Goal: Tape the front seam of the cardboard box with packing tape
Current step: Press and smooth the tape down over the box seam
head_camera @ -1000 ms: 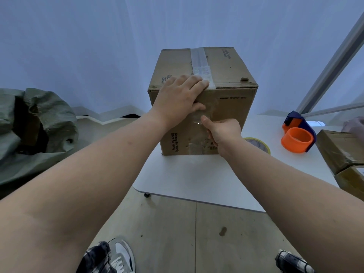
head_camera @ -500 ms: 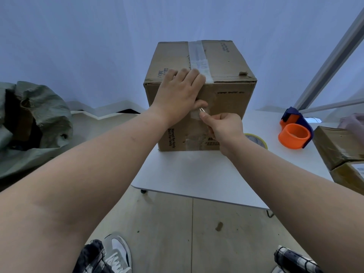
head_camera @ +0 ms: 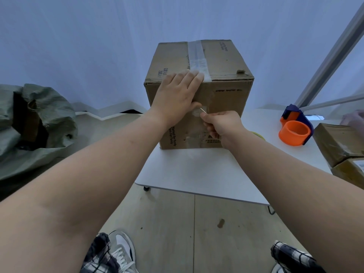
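Note:
The brown cardboard box stands on the white table. Clear packing tape runs along the box's top seam and over the front edge, with glossy patches further down the front face. My left hand lies flat over the top front edge, fingers on the tape, thumb on the front face. My right hand is against the front face just below that thumb. It pinches a thin silvery sliver; whether this is a tape edge or a small tool I cannot tell.
An orange and blue tape dispenser sits on the table at the right, and a yellow-rimmed roll peeks out behind my right wrist. Taped cartons fill the right edge. A green sack lies on the floor at left.
My right hand has risen along the front face from mid-height to just under my left thumb and now pinches the thin sliver. My left hand stays pressed on the top front edge.

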Demonstrator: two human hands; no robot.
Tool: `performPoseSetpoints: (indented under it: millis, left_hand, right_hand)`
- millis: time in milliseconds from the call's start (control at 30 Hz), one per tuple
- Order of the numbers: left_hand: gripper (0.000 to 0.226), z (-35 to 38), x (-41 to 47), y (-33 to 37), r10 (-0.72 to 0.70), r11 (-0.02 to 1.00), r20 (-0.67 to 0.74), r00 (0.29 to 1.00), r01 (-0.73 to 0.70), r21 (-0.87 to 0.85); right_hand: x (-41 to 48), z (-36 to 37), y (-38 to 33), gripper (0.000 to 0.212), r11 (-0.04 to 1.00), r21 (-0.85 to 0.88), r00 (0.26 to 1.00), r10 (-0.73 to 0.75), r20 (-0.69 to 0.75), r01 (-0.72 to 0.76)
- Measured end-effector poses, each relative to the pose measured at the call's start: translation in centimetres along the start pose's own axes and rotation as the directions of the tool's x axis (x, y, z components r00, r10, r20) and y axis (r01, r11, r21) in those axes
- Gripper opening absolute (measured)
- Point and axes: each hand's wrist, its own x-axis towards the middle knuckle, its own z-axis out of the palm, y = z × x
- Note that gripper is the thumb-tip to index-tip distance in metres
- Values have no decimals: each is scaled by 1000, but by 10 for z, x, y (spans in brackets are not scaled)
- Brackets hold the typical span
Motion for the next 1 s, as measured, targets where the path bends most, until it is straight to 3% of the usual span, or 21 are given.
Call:
performPoseSetpoints:
  millis: [300, 367, 400, 433, 467, 500, 533, 567, 667, 800, 1000]
  left_hand:
    - [64, 2, 0, -3, -8, 999, -34, 999, 6, -41]
    - [63, 0, 1, -3, -8, 998, -36, 999, 6, -68]
    - [62, 0, 2, -4, -5, 997, -42, 999, 2, -82]
    - [61, 1, 2, -5, 1, 996, -50, 999, -5, -86]
    - [61, 3, 1, -7, 8, 998, -66, 998, -12, -69]
    - [61, 7, -1, -10, 4, 999, -94, 996, -7, -33]
    - [62, 11, -5, -12, -24, 1000, -136, 990, 24, -1]
    - [62, 15, -8, -12, -68, 997, -180, 981, 71, 9]
    - [64, 28, -15, -9, -152, 988, -241, 958, 153, -16]
    - [78, 34, -17, -7, -148, 986, -271, 951, 162, 33]
    - [109, 34, -25, -4, -102, 979, -209, 973, 135, 153]
  right_hand:
    - [-2, -4, 6, 21, 997, 37, 998, 69, -4, -68]
    - [-3, -9, 7, 26, 998, -51, 995, -28, -94, 23]
    - [-2, -12, 4, 28, 956, -232, 962, -221, -162, 181]
    - [-1, -16, -1, 28, 815, -452, 857, -482, -180, 363]
    - [-1, -17, -9, 27, 591, -628, 687, -717, -120, 507]
    - [0, -17, -18, 30, 374, -731, 529, -849, -21, 571]
    - [3, -15, -24, 40, 223, -782, 443, -893, 75, 582]
    - [7, -14, -29, 50, 136, -809, 434, -887, 157, 571]
    - [23, -8, -22, 58, 32, -865, 516, -813, 269, 501]
    - [32, -7, -12, 60, -41, -899, 474, -838, 268, 436]
    - [36, -4, 2, 93, -152, -929, 441, -846, 298, 336]
